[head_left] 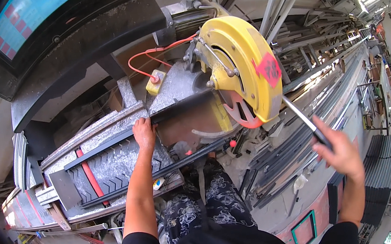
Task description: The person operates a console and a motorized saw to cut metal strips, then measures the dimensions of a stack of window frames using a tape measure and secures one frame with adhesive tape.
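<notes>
A cut-off saw with a yellow blade guard stands in front of me, tilted over the work table. My right hand is closed round the black grip at the end of the saw's metal lever, right of the guard. My left hand grips a long dark profile bar lying along the table's back fence, left of the guard. Its fingertips are bent over the bar and partly hidden. The blade's lower part shows as a pinkish disc under the guard.
Small V-shaped dark pieces lie on the metal table, between the bar and a dark front rail. A control screen is at upper left. An orange cable runs behind the table. Long metal profiles lie stacked at right.
</notes>
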Motion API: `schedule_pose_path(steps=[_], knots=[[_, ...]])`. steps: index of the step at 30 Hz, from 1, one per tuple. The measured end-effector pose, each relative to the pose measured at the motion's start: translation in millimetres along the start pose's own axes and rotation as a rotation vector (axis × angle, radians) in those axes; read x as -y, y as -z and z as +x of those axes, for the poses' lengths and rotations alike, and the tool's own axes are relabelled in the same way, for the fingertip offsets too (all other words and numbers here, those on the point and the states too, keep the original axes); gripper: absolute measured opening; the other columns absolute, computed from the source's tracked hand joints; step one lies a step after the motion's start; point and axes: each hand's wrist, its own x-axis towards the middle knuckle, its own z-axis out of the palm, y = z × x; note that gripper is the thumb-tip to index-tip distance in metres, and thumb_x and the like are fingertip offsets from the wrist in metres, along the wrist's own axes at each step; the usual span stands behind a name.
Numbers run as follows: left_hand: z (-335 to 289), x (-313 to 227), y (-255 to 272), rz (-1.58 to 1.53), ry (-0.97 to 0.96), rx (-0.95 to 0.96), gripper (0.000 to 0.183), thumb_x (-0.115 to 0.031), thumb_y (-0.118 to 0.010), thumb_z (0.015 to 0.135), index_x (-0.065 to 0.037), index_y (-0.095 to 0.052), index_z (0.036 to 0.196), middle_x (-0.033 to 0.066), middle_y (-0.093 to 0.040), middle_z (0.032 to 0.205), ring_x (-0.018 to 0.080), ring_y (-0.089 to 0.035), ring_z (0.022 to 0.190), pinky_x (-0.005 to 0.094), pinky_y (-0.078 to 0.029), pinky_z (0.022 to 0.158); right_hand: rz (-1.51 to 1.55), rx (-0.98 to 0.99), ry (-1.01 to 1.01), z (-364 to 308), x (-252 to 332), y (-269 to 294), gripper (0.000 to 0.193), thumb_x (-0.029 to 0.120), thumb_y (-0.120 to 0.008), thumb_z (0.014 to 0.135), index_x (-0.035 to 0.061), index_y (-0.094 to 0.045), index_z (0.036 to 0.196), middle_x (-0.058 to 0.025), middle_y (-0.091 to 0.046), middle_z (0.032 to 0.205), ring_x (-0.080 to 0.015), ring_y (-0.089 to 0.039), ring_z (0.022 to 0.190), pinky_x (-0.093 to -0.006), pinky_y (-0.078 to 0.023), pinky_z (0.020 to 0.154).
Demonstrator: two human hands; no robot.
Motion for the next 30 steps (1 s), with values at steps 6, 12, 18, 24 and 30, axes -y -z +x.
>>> schedule_pose_path(steps=[6, 12, 18, 24, 30], knots=[[-1.3, 3.3, -4.2, 0.048, -0.015, 0.017, 0.027, -0.026, -0.078, 0.073, -0.008, -0.064, 0.086, 0.0093, -0.058, 0.087, 0.0303, -0.058, 0.091, 0.0432, -0.043, 0.076, 0.286, 0.001, -0.403, -4.6, -93.9, -105.3, 0.034, 0.012, -0.073, 0.085, 0.0016, -0.059, 0.115, -0.0023, -0.055, 0.069, -0.0113, -0.052, 0.056, -0.0288, -0.045, 0.053], [-2.0, 1.8, -5.0, 0.073, 0.014, 0.014, 0.027, -0.025, -0.079, 0.073, -0.008, -0.065, 0.088, 0.0091, -0.059, 0.089, 0.0298, -0.058, 0.093, 0.0433, -0.044, 0.077, 0.223, -0.078, -0.345, 7.3, -155.7, -173.2, 0.026, 0.016, -0.076, 0.083, 0.003, -0.062, 0.101, -0.0037, -0.055, 0.071, -0.0148, -0.05, 0.065, -0.031, -0.046, 0.064], [-4.2, 4.7, -8.6, 0.063, -0.007, 0.012, 0.025, -0.023, -0.078, 0.074, -0.007, -0.064, 0.088, 0.0097, -0.059, 0.089, 0.0313, -0.059, 0.093, 0.0441, -0.045, 0.076, 0.254, -0.124, -0.35, 9.0, -171.7, -193.1, 0.023, 0.014, -0.075, 0.084, 0.0005, -0.062, 0.098, -0.0041, -0.056, 0.073, -0.0141, -0.051, 0.068, -0.0303, -0.046, 0.065], [-4.9, 8.3, -13.7, 0.079, -0.05, -0.028, 0.029, -0.026, -0.079, 0.073, -0.006, -0.065, 0.089, 0.0105, -0.06, 0.087, 0.0318, -0.06, 0.091, 0.0446, -0.047, 0.076, 0.305, -0.12, -0.324, 8.2, -170.2, -191.6, 0.021, 0.012, -0.073, 0.085, -0.0001, -0.061, 0.097, -0.0016, -0.054, 0.074, -0.0115, -0.048, 0.07, -0.028, -0.044, 0.066], [-4.9, 9.1, -16.2, 0.086, -0.041, -0.025, 0.028, -0.027, -0.078, 0.075, -0.006, -0.066, 0.089, 0.0111, -0.06, 0.088, 0.0327, -0.06, 0.094, 0.0449, -0.048, 0.077, 0.297, -0.14, -0.264, 12.0, -171.3, -201.6, 0.024, 0.014, -0.074, 0.085, -0.0007, -0.061, 0.099, -0.002, -0.054, 0.076, -0.0118, -0.049, 0.072, -0.0281, -0.045, 0.068]])
